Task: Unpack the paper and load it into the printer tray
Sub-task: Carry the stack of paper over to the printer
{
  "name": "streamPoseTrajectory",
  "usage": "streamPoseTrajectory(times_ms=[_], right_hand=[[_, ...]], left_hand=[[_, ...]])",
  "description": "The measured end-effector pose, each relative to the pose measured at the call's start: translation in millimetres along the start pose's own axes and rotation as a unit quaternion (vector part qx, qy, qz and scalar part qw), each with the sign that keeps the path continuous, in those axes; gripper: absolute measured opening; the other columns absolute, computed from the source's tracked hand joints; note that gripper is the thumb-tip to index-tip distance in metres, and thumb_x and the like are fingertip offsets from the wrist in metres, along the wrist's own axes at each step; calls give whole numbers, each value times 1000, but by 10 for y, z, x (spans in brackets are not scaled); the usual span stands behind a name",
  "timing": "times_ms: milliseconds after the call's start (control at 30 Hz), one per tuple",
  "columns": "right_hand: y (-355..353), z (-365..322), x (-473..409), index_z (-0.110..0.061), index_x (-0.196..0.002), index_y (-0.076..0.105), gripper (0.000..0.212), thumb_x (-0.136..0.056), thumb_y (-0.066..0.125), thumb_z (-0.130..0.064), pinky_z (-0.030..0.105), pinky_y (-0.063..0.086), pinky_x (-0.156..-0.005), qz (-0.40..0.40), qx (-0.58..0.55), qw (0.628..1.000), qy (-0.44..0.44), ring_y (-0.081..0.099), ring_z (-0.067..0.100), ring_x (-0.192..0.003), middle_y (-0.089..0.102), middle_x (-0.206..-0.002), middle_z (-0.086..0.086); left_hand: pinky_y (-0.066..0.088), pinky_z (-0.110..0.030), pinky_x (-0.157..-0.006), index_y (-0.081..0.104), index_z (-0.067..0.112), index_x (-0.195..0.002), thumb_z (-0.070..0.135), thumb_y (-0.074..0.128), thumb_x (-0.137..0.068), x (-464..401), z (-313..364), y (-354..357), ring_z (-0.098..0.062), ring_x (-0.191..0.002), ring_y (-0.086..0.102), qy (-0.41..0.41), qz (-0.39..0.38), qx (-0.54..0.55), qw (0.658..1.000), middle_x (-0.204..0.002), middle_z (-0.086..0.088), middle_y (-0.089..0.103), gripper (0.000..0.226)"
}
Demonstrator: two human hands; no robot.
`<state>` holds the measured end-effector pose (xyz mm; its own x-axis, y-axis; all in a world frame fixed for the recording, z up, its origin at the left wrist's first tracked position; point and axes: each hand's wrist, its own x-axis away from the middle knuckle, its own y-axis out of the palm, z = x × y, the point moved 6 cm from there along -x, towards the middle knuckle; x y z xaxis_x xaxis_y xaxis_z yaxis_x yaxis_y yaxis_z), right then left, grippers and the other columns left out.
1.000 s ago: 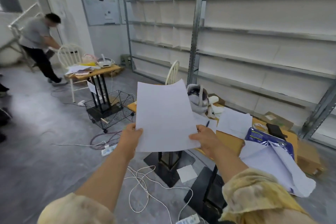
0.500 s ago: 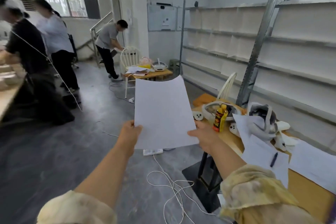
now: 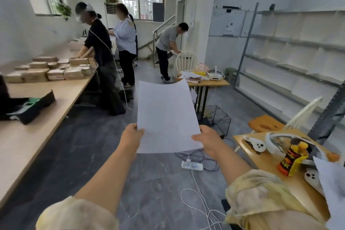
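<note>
I hold a thin stack of white paper (image 3: pixel 166 115) upright in front of me, over the grey floor. My left hand (image 3: pixel 131 136) grips its lower left edge and my right hand (image 3: pixel 208 139) grips its lower right corner. On the long wooden table (image 3: pixel 29 136) at the left lies a black printer tray (image 3: pixel 28 107) with a green part inside, pulled open. The printer body is cut off by the left frame edge.
Three people work at the back, two beside brown packages (image 3: pixel 54 71) on the long table. A power strip (image 3: pixel 192 166) and white cables lie on the floor. A small table (image 3: pixel 265 160) at the right holds a bottle (image 3: pixel 292 158) and white devices. Metal shelving (image 3: pixel 291 48) lines the right wall.
My view has swung left, from the right-hand table and shelving toward the long table and the printer tray. Both hands keep the same grip on the paper.
</note>
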<state>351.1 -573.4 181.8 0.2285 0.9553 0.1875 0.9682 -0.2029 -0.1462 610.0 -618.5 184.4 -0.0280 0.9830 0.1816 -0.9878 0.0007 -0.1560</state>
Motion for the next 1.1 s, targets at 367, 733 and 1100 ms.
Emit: streamPoseTrajectory(times_ms=[367, 733, 1100], right_hand=[[343, -354, -1284, 0, -113, 55, 31, -84, 55, 12, 28, 50, -72, -103, 8, 994, -23, 60, 21, -81, 62, -100, 11], [862, -570, -2172, -3, -96, 63, 24, -80, 53, 11, 34, 50, -76, -182, 31, 982, -39, 63, 25, -83, 67, -90, 6], [1781, -887, -3249, -16, -83, 58, 22, -80, 58, 6, 29, 49, -66, -212, 19, 977, -33, 60, 28, -87, 63, -101, 13]], left_hand=[[52, -37, -80, 54, 14, -107, 9, 46, -97, -822, 194, -46, -24, -86, 62, 1, 116, 34, 993, -100, -6, 64, 13], [51, -32, -71, 54, 11, -111, 14, 47, -96, -1450, 263, -327, -18, -84, 60, -11, 198, 7, 980, -93, 1, 62, 16], [50, -31, -68, 55, 12, -116, 16, 49, -95, -2658, 311, -975, -20, -89, 62, -18, 223, 12, 975, -100, -3, 64, 22]])
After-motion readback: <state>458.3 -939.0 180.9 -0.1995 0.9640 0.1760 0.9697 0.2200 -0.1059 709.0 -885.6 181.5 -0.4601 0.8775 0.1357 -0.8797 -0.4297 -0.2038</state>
